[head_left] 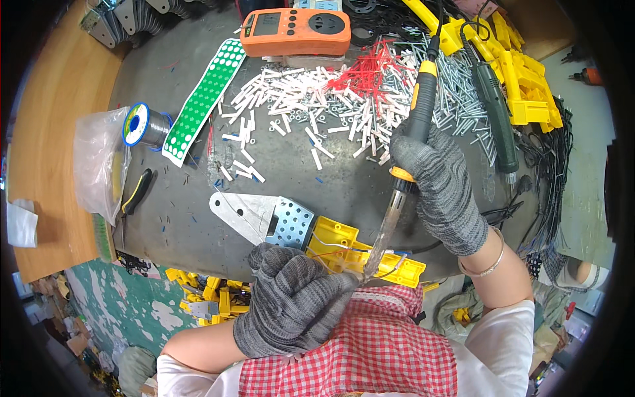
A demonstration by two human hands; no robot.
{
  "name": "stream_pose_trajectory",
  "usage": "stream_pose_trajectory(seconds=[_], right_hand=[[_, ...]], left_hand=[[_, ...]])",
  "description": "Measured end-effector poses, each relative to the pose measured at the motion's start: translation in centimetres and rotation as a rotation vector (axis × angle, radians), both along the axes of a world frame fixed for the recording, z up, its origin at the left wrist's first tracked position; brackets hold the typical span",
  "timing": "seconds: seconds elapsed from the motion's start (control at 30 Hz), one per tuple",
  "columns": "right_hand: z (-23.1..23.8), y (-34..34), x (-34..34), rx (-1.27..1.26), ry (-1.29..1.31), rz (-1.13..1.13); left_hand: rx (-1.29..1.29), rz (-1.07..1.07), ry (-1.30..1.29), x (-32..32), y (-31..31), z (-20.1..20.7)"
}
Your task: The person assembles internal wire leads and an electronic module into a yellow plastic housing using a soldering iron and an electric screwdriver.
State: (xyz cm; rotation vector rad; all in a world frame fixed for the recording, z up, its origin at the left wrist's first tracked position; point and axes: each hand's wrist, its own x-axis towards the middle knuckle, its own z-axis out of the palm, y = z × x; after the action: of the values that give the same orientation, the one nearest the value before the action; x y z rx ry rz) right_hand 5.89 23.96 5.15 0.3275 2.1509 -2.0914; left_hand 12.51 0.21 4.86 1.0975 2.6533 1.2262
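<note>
My right hand (440,185), in a grey knit glove, grips a soldering iron (411,142) with a black and yellow handle. Its metal tip points down toward a yellow plastic part (344,248) at the table's near edge. My left hand (294,298), also gloved, is closed at that yellow part, next to the iron's tip; what its fingers pinch is hidden. A thin red wire loops over the yellow part. A perforated metal bracket (264,217) lies just left of it.
White and red sleeve pieces (311,99) and metal pins are heaped at the back. An orange meter (296,30), a green dotted strip (202,99), a solder spool (142,124), pliers (134,195), a second green-handled iron (496,112) and yellow parts (522,73) surround them.
</note>
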Motion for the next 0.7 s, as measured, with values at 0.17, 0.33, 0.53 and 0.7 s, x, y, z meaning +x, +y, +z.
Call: stream_pose_trajectory(seconds=[0.17, 0.33, 0.53, 0.7], right_hand=[[-0.4, 0.5, -0.3, 0.072, 0.077, 0.078], [0.0, 0.1, -0.2, -0.044, 0.031, 0.028], [-0.1, 0.4, 0.0, 0.088, 0.04, 0.045], [-0.1, 0.1, 0.1, 0.057, 0.046, 0.064]], left_hand=[[-0.044, -0.015, 0.063, 0.0, 0.0, -0.1], [-0.414, 0.282, 0.46, -1.7, -4.8, -1.4], [-0.5, 0.579, 0.384, -6.2, -4.9, 0.5], [-0.242, 0.073, 0.165, -0.9, -0.6, 1.5]])
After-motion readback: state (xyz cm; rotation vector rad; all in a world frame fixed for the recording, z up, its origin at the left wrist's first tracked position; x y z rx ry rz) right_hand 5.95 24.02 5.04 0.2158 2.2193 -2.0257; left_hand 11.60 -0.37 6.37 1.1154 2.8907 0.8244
